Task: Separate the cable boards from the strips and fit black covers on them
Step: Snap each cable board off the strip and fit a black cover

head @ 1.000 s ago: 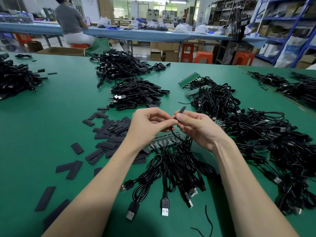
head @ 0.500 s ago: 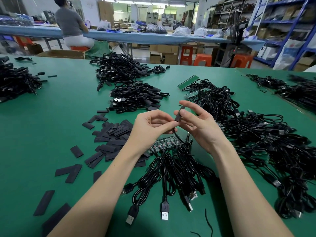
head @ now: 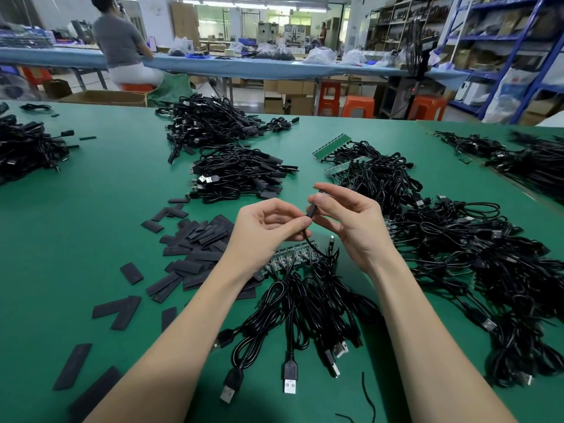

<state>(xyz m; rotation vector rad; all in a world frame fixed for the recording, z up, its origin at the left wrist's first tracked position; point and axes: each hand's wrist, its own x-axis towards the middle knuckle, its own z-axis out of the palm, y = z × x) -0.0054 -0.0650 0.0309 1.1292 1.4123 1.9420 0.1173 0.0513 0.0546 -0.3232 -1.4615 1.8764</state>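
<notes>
Both hands meet above the green table (head: 91, 227). My left hand (head: 265, 230) pinches a thin black cable just below its end. My right hand (head: 351, 221) pinches a black cover (head: 311, 210) that sits over that cable end, thumb and forefinger on it. The cable runs down to a green strip of boards (head: 290, 254) lying under my hands, with a bundle of black USB cables (head: 305, 306) fanning toward me. A heap of flat black covers (head: 195, 239) lies left of my left hand.
Piles of covered cables (head: 241, 175) lie beyond my hands, more strips with cables (head: 372, 172) at back right, and a large tangle (head: 488, 264) to the right. Loose covers scatter at the front left. A person sits at a far bench (head: 122, 41).
My right hand has shifted its grip on the cover, its fingers spreading and lifting slightly. My left hand keeps its pinch on the cable. The view moved a little closer.
</notes>
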